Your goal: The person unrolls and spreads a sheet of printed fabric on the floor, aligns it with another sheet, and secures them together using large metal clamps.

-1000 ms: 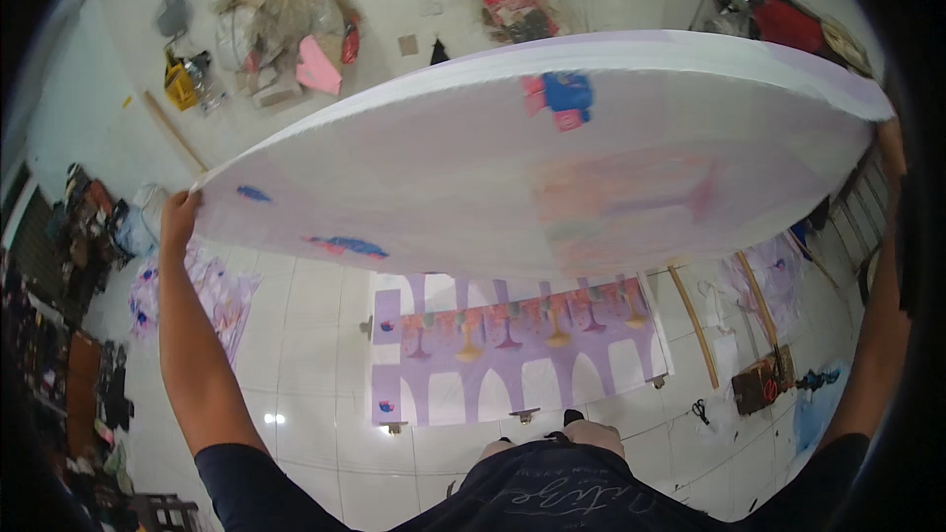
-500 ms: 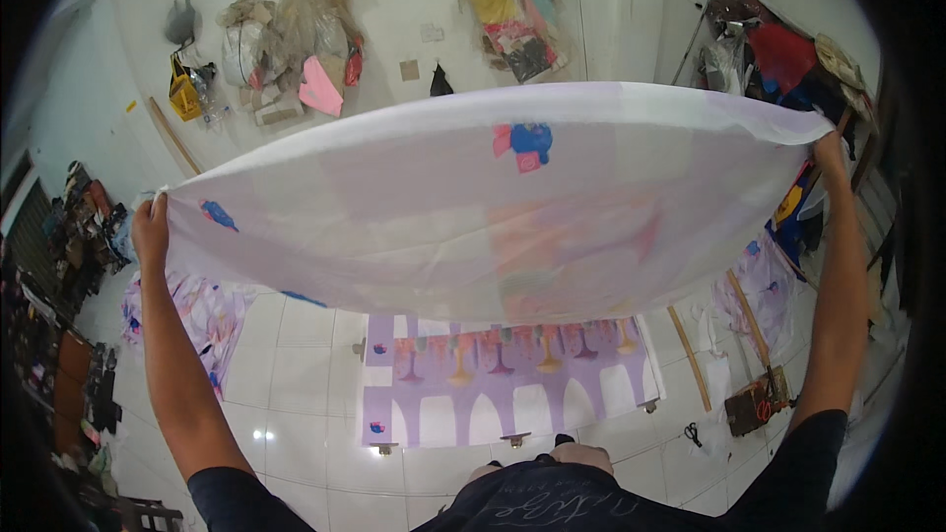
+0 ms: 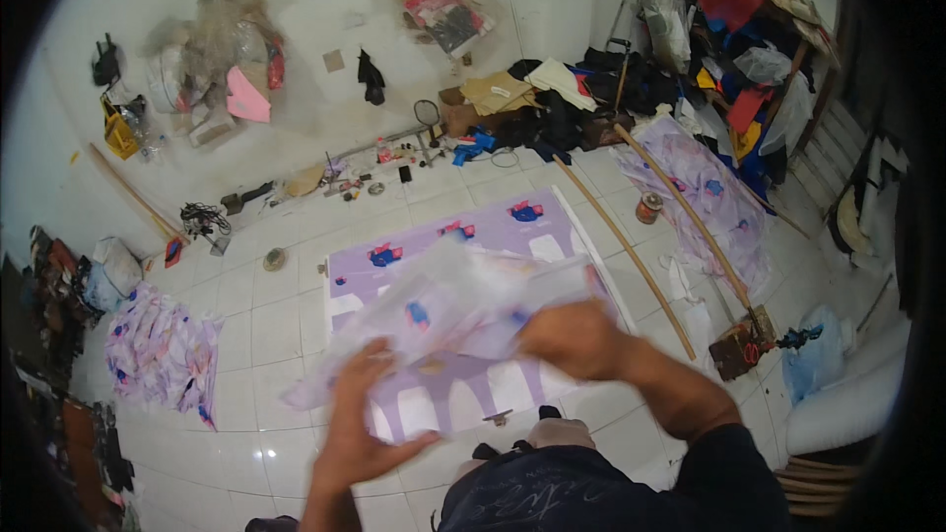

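A thin white-and-lilac printed cloth [image 3: 463,300], blurred by motion, hangs bunched in front of me with small blue and pink motifs on it. Fingers closed, my right hand [image 3: 576,338] grips its right side. My left hand [image 3: 367,424] is at the cloth's lower left, thumb and fingers spread apart, with nothing seen in it. Below lies a flat lilac printed sheet [image 3: 350,266] with white arch shapes and blue-pink figures, partly hidden by the cloth. A metal clip [image 3: 500,419] sits on its near edge.
Crumpled printed cloth heaps lie at left [image 3: 163,350] and right [image 3: 690,187]. Long wooden sticks [image 3: 631,251] rest on the tiles to the right, near red-handled scissors [image 3: 751,352] on a brown board. Tools and fabric scraps [image 3: 552,118] line the wall.
The cloth, spread wide between both raised hands before, has dropped and gathered inward. Both hands came down and closer together; the left let go. The view has shifted, uncovering the floor sheet's far part.
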A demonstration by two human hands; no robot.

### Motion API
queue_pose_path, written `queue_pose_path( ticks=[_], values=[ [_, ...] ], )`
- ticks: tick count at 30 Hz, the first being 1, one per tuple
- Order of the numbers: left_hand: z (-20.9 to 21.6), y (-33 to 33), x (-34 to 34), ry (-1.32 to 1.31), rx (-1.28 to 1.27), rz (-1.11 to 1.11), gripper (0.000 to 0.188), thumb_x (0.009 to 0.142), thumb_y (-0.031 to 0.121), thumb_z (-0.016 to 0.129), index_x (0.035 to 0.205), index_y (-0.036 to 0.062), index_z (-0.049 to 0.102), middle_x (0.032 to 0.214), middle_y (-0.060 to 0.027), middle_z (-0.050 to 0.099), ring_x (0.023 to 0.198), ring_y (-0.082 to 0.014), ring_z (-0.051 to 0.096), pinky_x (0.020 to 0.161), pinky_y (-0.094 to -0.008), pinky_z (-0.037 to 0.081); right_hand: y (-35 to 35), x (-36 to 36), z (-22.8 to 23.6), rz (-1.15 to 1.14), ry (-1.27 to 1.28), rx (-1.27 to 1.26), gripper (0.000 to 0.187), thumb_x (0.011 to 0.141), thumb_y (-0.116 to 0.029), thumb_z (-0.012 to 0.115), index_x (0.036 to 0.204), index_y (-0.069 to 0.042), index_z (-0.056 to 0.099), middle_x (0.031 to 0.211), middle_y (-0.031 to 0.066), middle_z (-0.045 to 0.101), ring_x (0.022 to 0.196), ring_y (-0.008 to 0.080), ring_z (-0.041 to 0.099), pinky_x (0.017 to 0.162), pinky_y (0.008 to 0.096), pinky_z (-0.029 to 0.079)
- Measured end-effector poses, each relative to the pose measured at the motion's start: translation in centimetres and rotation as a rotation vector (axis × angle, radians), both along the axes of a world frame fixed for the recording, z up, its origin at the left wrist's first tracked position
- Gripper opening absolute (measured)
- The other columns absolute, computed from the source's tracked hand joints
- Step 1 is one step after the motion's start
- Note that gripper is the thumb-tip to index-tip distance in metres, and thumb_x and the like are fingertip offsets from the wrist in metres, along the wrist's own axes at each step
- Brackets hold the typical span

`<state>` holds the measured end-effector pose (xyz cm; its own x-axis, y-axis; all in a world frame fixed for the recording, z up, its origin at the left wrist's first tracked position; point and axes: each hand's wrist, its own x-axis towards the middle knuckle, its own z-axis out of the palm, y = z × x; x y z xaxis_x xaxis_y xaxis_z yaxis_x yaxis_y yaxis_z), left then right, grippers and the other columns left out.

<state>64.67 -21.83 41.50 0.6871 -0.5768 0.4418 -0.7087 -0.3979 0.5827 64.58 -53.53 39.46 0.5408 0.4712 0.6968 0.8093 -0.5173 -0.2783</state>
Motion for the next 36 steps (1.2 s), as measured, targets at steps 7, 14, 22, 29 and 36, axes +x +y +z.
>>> queue_pose_path(
  ticks=[7, 14, 22, 29, 36],
  values=[
    [-2.3, -10.6, -3.0, 0.391, 0.128, 0.012, 0.073, 0.071, 0.024, 0.085, 0.129, 0.0027, 0.047, 0.102, -0.019, 0.064, 0.09, -0.034, 0.065, 0.079, -0.0375, 0.052, 0.5, -2.6, -3.1, 0.279, 0.452, 0.155, 0.025, 0.08, -0.026, 0.072, 0.095, -0.008, 0.062, 0.081, 0.0047, 0.059, 0.069, 0.023, 0.062, 0.058, 0.0349, 0.049],
    [4.9, -12.4, -3.3, -0.146, 0.232, 0.187, 0.022, 0.066, 0.021, 0.082, 0.078, 0.008, 0.068, 0.061, -0.0046, 0.057, 0.054, -0.0264, 0.054, 0.048, -0.0388, 0.037, -4.1, 0.8, -15.7, 0.167, 0.695, 0.244, 0.039, 0.075, -0.024, 0.077, 0.108, -0.008, 0.066, 0.102, 0.0108, 0.066, 0.092, 0.0276, 0.065, 0.079, 0.0404, 0.051],
    [10.1, 7.4, -10.4, -0.569, -0.223, 1.139, 0.036, 0.097, 0.032, 0.052, 0.115, 0.0006, 0.055, 0.099, -0.0079, 0.056, 0.09, -0.0191, 0.051, 0.082, -0.0351, 0.043, -15.7, 3.6, -32.7, -0.003, 0.842, -0.1, 0.027, 0.066, -0.01, 0.07, 0.092, -0.006, 0.064, 0.096, 0.0113, 0.067, 0.09, 0.0332, 0.063, 0.078, 0.0416, 0.051],
    [5.0, 17.4, -18.6, -0.271, 0.196, 1.732, 0.035, 0.097, 0.031, 0.056, 0.106, -0.0029, 0.058, 0.1, -0.013, 0.058, 0.093, -0.0238, 0.054, 0.086, -0.0344, 0.043, -19.5, 1.9, -24.3, 0.012, 1.138, -0.182, 0.026, 0.079, -0.024, 0.067, 0.099, -0.008, 0.059, 0.085, 0.015, 0.066, 0.079, 0.0344, 0.065, 0.069, 0.0416, 0.05],
    [-21.3, 15.2, -36.1, 0.481, 0.724, 2.68, 0.075, 0.086, 0.061, 0.056, 0.13, -0.0002, 0.049, 0.115, -0.0282, 0.058, 0.101, -0.0462, 0.059, 0.086, -0.053, 0.048, -16.8, -0.9, -17.4, 0.285, 1.267, -0.364, 0.023, 0.089, -0.027, 0.06, 0.106, -0.011, 0.06, 0.087, 0.0158, 0.067, 0.082, 0.0375, 0.064, 0.072, 0.0446, 0.05]
  ],
)
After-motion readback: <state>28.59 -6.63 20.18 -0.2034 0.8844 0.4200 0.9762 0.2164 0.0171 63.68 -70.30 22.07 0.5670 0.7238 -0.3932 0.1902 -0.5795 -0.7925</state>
